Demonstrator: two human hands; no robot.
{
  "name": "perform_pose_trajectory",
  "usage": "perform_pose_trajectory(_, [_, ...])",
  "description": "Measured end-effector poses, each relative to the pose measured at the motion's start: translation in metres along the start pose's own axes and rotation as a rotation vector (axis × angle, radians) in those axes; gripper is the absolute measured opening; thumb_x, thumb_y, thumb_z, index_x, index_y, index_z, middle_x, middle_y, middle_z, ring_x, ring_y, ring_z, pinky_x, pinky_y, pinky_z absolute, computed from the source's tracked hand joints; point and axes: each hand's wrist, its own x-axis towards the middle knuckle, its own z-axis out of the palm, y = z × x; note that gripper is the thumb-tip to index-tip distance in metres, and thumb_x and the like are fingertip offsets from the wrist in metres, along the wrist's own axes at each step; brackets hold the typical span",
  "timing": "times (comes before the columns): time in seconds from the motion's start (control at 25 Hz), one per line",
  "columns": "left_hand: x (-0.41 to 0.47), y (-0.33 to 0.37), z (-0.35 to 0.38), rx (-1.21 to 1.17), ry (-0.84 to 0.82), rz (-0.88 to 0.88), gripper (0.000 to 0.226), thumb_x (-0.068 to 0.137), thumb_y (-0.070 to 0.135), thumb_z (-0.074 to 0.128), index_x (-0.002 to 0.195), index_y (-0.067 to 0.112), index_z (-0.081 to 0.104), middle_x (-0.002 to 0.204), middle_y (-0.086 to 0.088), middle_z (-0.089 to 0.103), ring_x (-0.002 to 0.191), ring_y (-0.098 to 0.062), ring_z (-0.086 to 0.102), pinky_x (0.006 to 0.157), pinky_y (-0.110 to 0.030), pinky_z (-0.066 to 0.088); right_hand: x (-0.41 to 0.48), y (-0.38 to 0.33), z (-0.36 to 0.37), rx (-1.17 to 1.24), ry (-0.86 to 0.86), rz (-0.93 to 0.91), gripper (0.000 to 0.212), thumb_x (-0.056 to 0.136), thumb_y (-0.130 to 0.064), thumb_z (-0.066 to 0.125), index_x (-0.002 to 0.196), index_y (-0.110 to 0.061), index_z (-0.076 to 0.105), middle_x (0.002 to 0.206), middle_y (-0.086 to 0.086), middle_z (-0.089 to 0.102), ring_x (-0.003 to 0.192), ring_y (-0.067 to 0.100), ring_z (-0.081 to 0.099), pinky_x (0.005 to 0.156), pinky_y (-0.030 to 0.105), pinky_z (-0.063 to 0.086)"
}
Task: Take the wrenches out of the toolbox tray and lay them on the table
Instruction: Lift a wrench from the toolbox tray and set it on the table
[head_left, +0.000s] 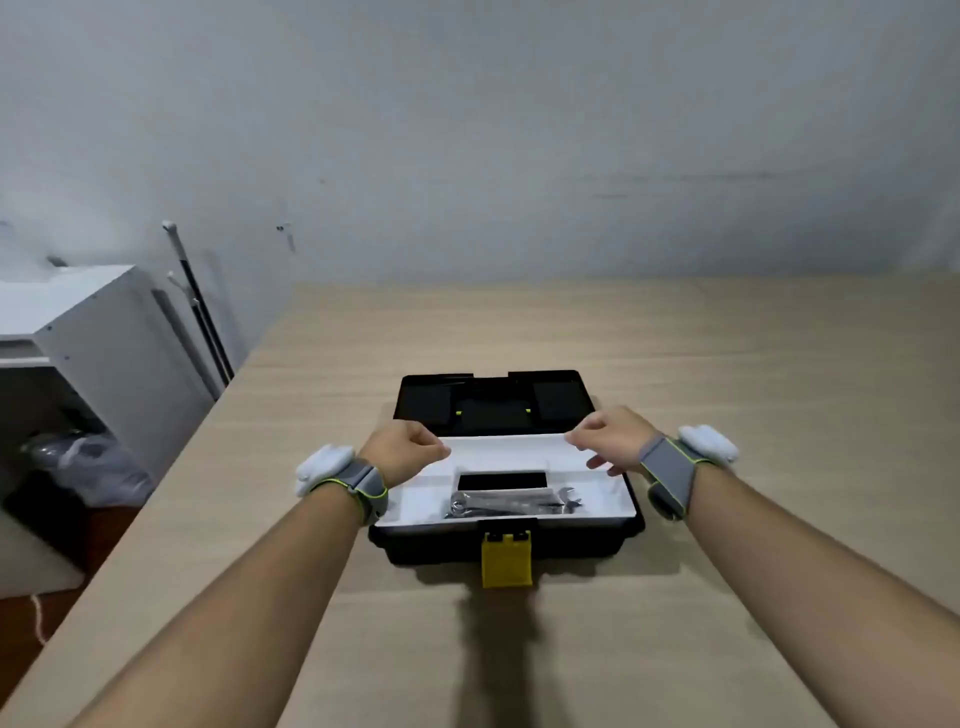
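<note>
Left hand is held over the left far corner of the white tray, fingers curled loosely together, nothing gripped; whether the rim is touched cannot be told. A grey strap with a white sensor block is worn on that wrist.

Toolbox is set mid-worktop, black, lid thrown open to the far side, yellow latch hanging down at the near edge. The tray is seated in the box top. Wrenches are lying in the tray's near middle section, bunched together, just near of a dark rectangular opening. The count cannot be told, since they overlap.

Right hand is held over the tray's right far corner, fingers apart and slack, empty. Contact with the tray cannot be confirmed.

The step in hand is judged to be the reach for the first wrench. It is best done with one hand brought down to the bundle and the other kept on the box rim so the toolbox is not dragged. A single wrench is better pinched by its shank and lifted straight up, as neighbours are likely to be snagged by the open jaws. Bare worktop to the right of the box is judged a good lay-down place, well apart from the edge on the left.
</note>
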Motion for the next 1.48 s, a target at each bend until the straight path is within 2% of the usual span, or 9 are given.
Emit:
perform_pose_trajectory(0.16, [0.008,-0.017,0.026,0.099,-0.017,-0.097,0.026,0.082,0.029,0.067,0.095,0.007,0.073,0.097,-0.016,0.072,0.083,-0.028,0.063,0.065,-0.024,0.040,0.012,0.019,0.017,-0.209,0.045,0.001,0.018,0.083,-0.024,0.062,0.085,-0.007,0.070,0.079,0.014,0.069,0.084,0.031,0.069,0.058,0.030,0.046])
perform_pose_trajectory(0.28, [0.016,-0.027,0.046,0.128,-0.006,-0.165,0.024,0.077,0.032,0.072,0.088,0.010,0.075,0.082,-0.008,0.069,0.076,-0.019,0.058,0.065,-0.023,0.041,0.021,0.032,0.026,-0.355,-0.007,0.016,0.021,0.079,-0.022,0.066,0.086,-0.003,0.073,0.101,0.021,0.073,0.088,0.032,0.069,0.071,0.033,0.051])
perform_pose_trajectory(0.44, [0.022,-0.035,0.060,0.147,0.029,-0.220,0.028,0.072,0.039,0.074,0.070,0.011,0.075,0.082,-0.011,0.077,0.073,-0.021,0.064,0.074,-0.032,0.054,0.026,0.035,0.034,-0.547,-0.056,0.060,0.040,0.077,-0.036,0.070,0.095,-0.001,0.074,0.105,0.018,0.073,0.084,0.023,0.063,0.065,0.026,0.045])
perform_pose_trajectory(0.64, [0.025,-0.036,0.063,0.161,0.055,-0.244,0.027,0.070,0.039,0.077,0.076,0.012,0.078,0.074,-0.007,0.073,0.071,-0.018,0.062,0.067,-0.028,0.048,0.034,0.038,0.039,-0.590,-0.077,0.084,0.041,0.076,-0.033,0.070,0.104,-0.002,0.070,0.111,0.013,0.072,0.103,0.025,0.066,0.091,0.032,0.052])
perform_pose_trajectory(0.8, [0.020,-0.029,0.066,0.152,0.148,-0.207,0.018,0.072,0.029,0.074,0.073,0.011,0.077,0.082,-0.011,0.077,0.082,-0.025,0.069,0.073,-0.030,0.053,0.036,0.046,0.035,-0.412,-0.073,0.080,0.027,0.074,-0.019,0.074,0.094,-0.001,0.073,0.088,0.013,0.069,0.083,0.021,0.060,0.079,0.031,0.050])
perform_pose_trajectory(0.96, [0.014,-0.017,0.054,0.117,0.131,-0.163,0.020,0.075,0.024,0.072,0.078,0.004,0.076,0.071,-0.013,0.068,0.072,-0.022,0.059,0.064,-0.026,0.044,0.032,0.046,0.024,-0.124,-0.064,0.051,0.016,0.074,-0.001,0.072,0.086,0.010,0.070,0.060,0.009,0.061,0.055,0.017,0.057,0.059,0.029,0.054])
perform_pose_trajectory(1.12, [-0.002,-0.006,0.034,0.021,0.093,-0.083,0.019,0.078,0.023,0.067,0.063,0.011,0.070,0.054,0.000,0.061,0.056,-0.013,0.053,0.058,-0.023,0.043,0.015,0.041,0.009,0.047,-0.112,0.007,0.009,0.079,-0.006,0.070,0.084,0.001,0.068,0.061,0.006,0.061,0.051,0.009,0.057,0.043,0.011,0.047])
perform_pose_trajectory(1.28, [-0.029,-0.018,0.035,-0.066,0.018,-0.084,0.021,0.079,0.018,0.064,0.058,0.014,0.067,0.060,-0.003,0.066,0.054,-0.012,0.056,0.053,-0.021,0.044,-0.016,0.052,0.013,0.120,-0.202,-0.013,0.012,0.081,-0.007,0.068,0.069,-0.010,0.065,0.053,-0.002,0.063,0.045,0.004,0.057,0.041,0.012,0.045])
perform_pose_trajectory(1.48, [-0.059,-0.054,0.064,-0.118,-0.039,-0.171,0.027,0.079,0.008,0.061,0.053,0.017,0.062,0.049,0.001,0.063,0.040,-0.006,0.053,0.047,-0.019,0.045,-0.041,0.083,0.046,0.187,-0.273,0.028,0.019,0.081,0.000,0.065,0.065,-0.011,0.065,0.061,0.007,0.061,0.045,0.006,0.053,0.046,0.015,0.045])
